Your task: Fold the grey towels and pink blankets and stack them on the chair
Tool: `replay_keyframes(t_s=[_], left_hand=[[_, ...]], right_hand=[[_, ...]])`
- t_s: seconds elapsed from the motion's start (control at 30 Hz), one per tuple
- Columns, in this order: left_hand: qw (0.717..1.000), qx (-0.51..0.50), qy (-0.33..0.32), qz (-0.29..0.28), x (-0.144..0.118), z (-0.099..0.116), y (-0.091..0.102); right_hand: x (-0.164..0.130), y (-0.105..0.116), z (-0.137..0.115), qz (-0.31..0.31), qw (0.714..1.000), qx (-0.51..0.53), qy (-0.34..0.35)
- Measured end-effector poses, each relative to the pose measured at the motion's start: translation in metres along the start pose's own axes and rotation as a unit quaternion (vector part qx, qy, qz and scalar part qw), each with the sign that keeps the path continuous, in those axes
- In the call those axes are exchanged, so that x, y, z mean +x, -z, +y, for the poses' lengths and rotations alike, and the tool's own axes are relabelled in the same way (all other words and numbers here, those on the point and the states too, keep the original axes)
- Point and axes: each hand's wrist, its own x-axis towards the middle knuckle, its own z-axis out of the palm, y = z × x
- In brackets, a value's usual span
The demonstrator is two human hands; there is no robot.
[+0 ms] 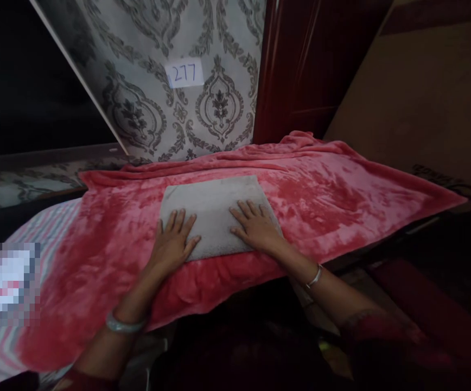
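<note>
A grey, rectangular cloth that looks like a towel [215, 203] lies flat on a red plush blanket [317, 190]. My left hand [173, 239] rests on the cloth's left part, fingers spread and palm down. On the right part lies my right hand [255, 225], also flat with its fingers apart. Neither hand grips anything. Whether the cloth is folded in layers I cannot tell. A pale bangle circles my left wrist and a thin silver one my right.
A striped cloth [52, 222] shows under the blanket at the left. Behind stand a patterned wall [219, 108] with a paper label [184, 73] reading 277, a dark screen [36, 87], a dark red panel [296, 70] and a large cardboard box [422, 103].
</note>
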Motion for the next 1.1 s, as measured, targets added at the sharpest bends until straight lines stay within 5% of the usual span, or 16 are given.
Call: replay_keyframes(t_s=[0.2, 0.4, 0.5, 0.63, 0.7, 0.93, 1.1], left_hand=[[0.999, -0.014, 0.032, -0.036, -0.012, 0.013, -0.01], [0.982, -0.133, 0.128, 0.044, -0.012, -0.013, -0.01], [0.915, -0.32, 0.238, 0.069, -0.015, -0.037, -0.007], [0.722, -0.591, 0.351, 0.081, -0.012, -0.061, 0.002], [0.66, -0.644, 0.378, 0.081, -0.007, -0.066, 0.007], [0.619, -0.677, 0.397, -0.007, 0.025, -0.072, 0.014], [0.626, -0.668, 0.399, -0.051, 0.03, -0.071, 0.008]], right_hand=[[-0.016, -0.01, -0.002, -0.001, 0.999, 0.029, -0.017], [-0.01, -0.008, 0.012, 0.009, 0.996, 0.089, -0.024], [-0.012, -0.01, 0.038, 0.067, 0.982, 0.148, -0.091], [-0.012, -0.014, 0.075, 0.125, 0.931, 0.29, -0.186], [-0.007, -0.014, 0.086, 0.126, 0.905, 0.354, -0.199], [0.026, -0.005, 0.092, 0.076, 0.885, 0.396, -0.234], [0.044, -0.003, 0.088, 0.065, 0.885, 0.404, -0.222]])
